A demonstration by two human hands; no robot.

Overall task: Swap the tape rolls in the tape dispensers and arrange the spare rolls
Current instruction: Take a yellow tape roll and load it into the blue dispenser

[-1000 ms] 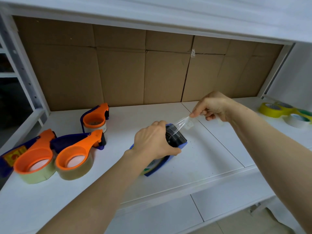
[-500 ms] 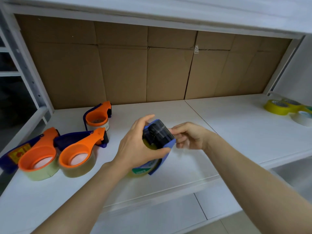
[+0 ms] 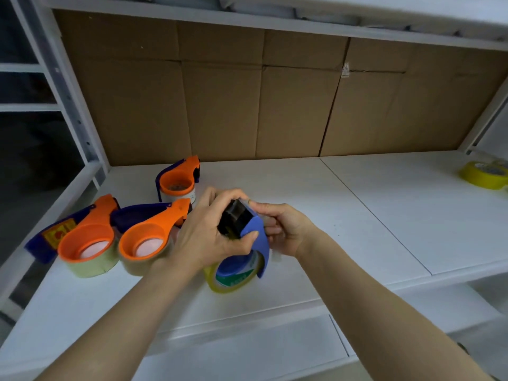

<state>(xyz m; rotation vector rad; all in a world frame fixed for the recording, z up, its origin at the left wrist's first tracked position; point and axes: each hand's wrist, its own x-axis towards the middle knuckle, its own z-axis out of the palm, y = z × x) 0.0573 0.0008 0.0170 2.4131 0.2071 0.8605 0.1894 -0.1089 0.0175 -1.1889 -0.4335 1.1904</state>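
The head view shows both hands meeting over the white shelf (image 3: 371, 215), near its front edge. The left hand (image 3: 204, 237) curls its fingers over the black front end of the blue dispenser (image 3: 262, 248) and grips it, thumb on the blue side. The right hand (image 3: 286, 229) has its fingers curled against the dispenser's far flank, holding it too. A yellowish roll (image 3: 220, 284) sits in the dispenser. Three orange dispensers (image 3: 143, 237) lie just to the left, and a yellow spare roll (image 3: 481, 177) lies well apart at the far right.

White shelf (image 3: 384, 215), three orange dispensers (image 3: 145, 237), yellow roll (image 3: 479, 178)
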